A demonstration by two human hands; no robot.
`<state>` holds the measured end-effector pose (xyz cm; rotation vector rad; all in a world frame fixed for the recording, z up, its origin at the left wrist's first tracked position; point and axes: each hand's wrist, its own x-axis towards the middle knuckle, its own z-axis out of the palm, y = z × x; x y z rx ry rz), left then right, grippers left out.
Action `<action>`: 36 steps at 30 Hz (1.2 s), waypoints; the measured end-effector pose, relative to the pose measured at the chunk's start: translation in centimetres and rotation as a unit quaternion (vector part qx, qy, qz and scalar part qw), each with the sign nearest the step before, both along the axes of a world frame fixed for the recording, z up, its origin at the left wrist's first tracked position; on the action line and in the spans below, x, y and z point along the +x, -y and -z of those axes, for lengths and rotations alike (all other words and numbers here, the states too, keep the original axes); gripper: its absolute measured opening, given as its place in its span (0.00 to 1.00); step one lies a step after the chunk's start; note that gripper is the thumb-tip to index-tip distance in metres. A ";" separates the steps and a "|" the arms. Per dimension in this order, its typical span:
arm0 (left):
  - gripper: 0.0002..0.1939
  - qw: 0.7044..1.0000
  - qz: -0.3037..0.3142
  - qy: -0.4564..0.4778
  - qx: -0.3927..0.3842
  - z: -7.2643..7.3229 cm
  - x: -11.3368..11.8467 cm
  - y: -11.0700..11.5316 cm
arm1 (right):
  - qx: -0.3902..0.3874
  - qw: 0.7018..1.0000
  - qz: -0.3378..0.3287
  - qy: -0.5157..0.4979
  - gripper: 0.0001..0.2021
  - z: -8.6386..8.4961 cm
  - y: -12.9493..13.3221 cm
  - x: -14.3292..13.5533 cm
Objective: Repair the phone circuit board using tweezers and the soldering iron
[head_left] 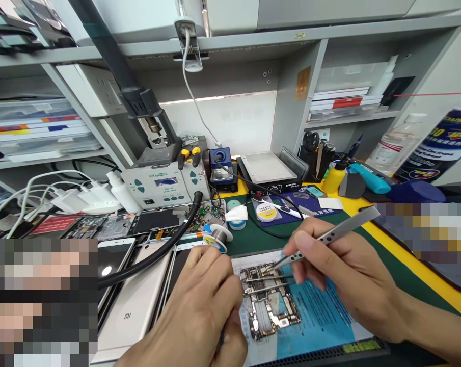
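A phone circuit board (268, 300) lies on a blue and white mat (318, 321) near the front edge of the bench. My right hand (345, 275) grips metal tweezers (329, 237), whose tips touch the top of the board. My left hand (203, 311) rests at the board's left edge with its fingers curled; a thin metal tool reaches from it across the board, and how it is held is hidden. A spool of solder wire (217, 237) sits just beyond my left hand.
A hot-air rework station (161, 186) with a black hose (169, 244) stands at the back left. Several phones (131, 306) lie at the left. A soldering tip cleaner (219, 164), a heating plate (270, 171), a yellow bottle (333, 178) and spray cans (440, 148) line the back and right.
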<state>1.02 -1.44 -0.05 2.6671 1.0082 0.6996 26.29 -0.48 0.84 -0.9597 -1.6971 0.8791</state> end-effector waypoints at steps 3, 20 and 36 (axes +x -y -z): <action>0.07 1.000 -0.005 -0.009 -0.022 0.2 0.1 -0.1 | 0.058 0.995 -0.007 0.084 0.20 0.0 0.3 0.0; 0.07 0.999 0.000 -0.014 -0.030 0.3 0.6 -0.3 | 0.127 0.972 -0.055 0.188 0.15 -0.1 0.3 -0.7; 0.09 1.000 0.011 -0.002 -0.026 0.5 0.7 -0.5 | -0.028 0.993 -0.053 0.097 0.22 0.6 0.1 -0.4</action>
